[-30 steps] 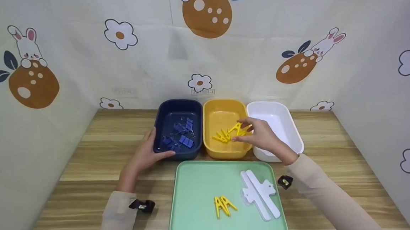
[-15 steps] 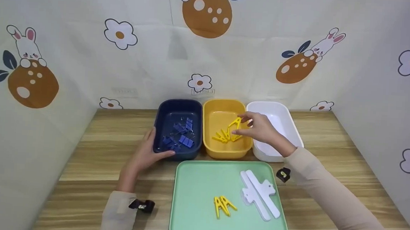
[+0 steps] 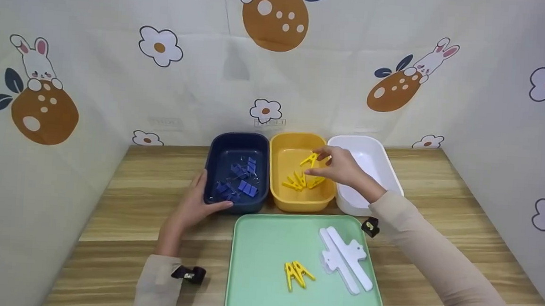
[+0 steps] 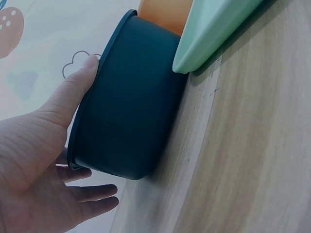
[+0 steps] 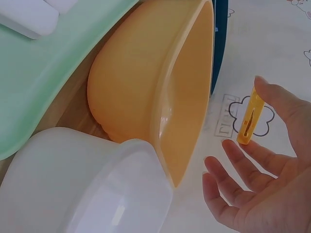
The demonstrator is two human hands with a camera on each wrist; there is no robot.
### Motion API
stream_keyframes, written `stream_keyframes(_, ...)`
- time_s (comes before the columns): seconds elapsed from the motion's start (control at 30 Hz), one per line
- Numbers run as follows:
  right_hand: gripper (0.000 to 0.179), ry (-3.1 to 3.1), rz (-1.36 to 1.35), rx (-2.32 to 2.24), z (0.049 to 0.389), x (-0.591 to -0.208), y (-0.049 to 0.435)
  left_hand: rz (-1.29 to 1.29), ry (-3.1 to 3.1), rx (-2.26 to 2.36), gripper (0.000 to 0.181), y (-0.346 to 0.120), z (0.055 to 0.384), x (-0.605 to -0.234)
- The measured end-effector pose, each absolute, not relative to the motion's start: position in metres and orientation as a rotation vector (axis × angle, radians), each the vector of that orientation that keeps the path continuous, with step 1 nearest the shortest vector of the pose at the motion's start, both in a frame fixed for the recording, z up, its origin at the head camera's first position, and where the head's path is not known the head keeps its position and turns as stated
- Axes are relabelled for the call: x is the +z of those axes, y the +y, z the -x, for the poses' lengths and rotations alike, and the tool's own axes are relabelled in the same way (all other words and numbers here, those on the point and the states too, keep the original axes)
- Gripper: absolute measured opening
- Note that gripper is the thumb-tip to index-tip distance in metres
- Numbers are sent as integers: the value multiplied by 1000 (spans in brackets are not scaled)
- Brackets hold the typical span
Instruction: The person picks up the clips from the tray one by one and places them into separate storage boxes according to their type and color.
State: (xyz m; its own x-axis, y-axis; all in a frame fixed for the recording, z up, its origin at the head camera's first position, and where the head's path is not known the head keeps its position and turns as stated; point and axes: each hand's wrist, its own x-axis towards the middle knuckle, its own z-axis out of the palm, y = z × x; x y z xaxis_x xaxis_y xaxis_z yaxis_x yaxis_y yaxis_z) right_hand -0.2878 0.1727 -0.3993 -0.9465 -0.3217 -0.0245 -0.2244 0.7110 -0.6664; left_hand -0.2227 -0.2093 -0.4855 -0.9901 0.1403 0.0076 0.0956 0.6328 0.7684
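Note:
In the head view, my right hand [image 3: 345,169] is over the yellow bin [image 3: 302,205], pinching a yellow clothespin [image 3: 309,160] between thumb and index finger. The right wrist view shows this clothespin [image 5: 251,116] end-on across the fingertips, the other fingers spread loosely. Several more yellow clothespins [image 3: 298,180] lie in the bin below. My left hand [image 3: 196,205] rests on the near left corner of the navy bin [image 3: 237,144], thumb along its rim, fingers spread out beside it. Blue binder clips [image 3: 248,188] lie inside that bin.
A white bin [image 3: 369,159] stands against the yellow one's right side. In front, a green tray [image 3: 262,247] carries yellow clothespins [image 3: 297,274] and two long white clips [image 3: 349,257]. A printed cloth wall [image 3: 200,92] rises behind the bins.
My right hand has lifted a little and moved left over the yellow bin, taking the pinched clothespin up and away from those below. The left hand stays at the navy bin.

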Motion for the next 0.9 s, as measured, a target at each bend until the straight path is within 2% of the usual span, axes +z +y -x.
stream_keyframes(0.4, 71, 2758, 388, -1065, 294, -406, 171, -190, 2786, 1296, 124, -210, 224, -486)
stream_keyframes(0.9, 66, 2753, 626, -1106, 273, -412, 179, -178, 2781, 1296, 123, -210, 222, -485)
